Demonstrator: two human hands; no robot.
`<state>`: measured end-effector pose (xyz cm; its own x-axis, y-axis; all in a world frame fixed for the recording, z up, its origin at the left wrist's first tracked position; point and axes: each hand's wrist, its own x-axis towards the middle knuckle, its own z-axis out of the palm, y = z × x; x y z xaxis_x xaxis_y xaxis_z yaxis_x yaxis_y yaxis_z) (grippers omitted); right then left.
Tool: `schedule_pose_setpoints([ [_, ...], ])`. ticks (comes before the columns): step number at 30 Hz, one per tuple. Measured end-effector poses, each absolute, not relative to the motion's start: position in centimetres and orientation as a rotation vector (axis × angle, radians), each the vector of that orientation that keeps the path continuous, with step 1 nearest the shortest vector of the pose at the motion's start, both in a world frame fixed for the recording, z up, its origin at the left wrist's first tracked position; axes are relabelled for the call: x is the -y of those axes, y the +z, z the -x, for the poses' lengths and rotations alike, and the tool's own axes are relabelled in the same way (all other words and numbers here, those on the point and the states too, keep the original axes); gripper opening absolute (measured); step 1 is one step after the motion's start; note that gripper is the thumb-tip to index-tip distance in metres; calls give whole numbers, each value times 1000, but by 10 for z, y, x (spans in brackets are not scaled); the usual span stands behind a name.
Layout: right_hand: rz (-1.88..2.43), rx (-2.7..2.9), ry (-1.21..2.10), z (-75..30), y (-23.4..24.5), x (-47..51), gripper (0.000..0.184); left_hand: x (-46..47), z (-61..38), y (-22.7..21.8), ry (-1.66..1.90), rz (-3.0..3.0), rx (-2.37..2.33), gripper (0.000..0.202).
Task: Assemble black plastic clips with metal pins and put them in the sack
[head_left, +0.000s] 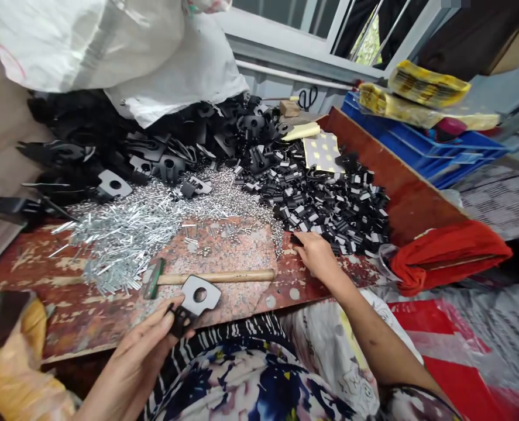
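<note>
Floral fabric (250, 383) lies below the left hand (147, 338), which grips a bracket (212, 297); the right hand (318, 255), grasp unclear, seemingly selects adjacent black clips (336, 207), needing a precise pinch.

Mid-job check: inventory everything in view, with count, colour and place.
Main things, minor clutter left out:
Worn wooden tabletop: 1, red-brown, centre
Flat holed-plate part: 1, grey and black, held at front
Wooden-handled hammer: 1, green head, tabletop front
Thin metal pins: many, silver, left heap
Small metal pieces: many, silver, middle heap
Small bent clips: many, black, right heap
Large holed parts: many, mostly black, back-left heap
Dotted sheet: 1, grey and yellow, on clip heap
Draped sack: at least 1, white, back left
Plastic crate: 1, blue, right
Wrapped packages: 2, yellow, on crate
Cloth bundle: 1, red-orange, right
Left grip: 1, bare hand, holding the plate part
Right grip: 1, bare hand, at clip heap's near edge; contents unclear
</note>
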<state>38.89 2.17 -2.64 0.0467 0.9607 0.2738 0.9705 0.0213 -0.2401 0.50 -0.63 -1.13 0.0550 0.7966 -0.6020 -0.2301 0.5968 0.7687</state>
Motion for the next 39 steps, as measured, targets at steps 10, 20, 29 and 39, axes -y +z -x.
schedule_pose_setpoints([
  [10,1587,1776,32,-327,-7,-22,30,-3,-35,-7,777,-878,-1107,31],
  [20,1130,1781,384,-218,-7,-7,31,-7,-46,3,900,-831,-890,31],
  [29,984,1816,933,-211,2,-7,37,-17,-21,-12,923,-993,-929,22],
  [39,1762,2076,227,-276,2,-149,13,-17,-10,-18,975,-896,-1035,24],
])
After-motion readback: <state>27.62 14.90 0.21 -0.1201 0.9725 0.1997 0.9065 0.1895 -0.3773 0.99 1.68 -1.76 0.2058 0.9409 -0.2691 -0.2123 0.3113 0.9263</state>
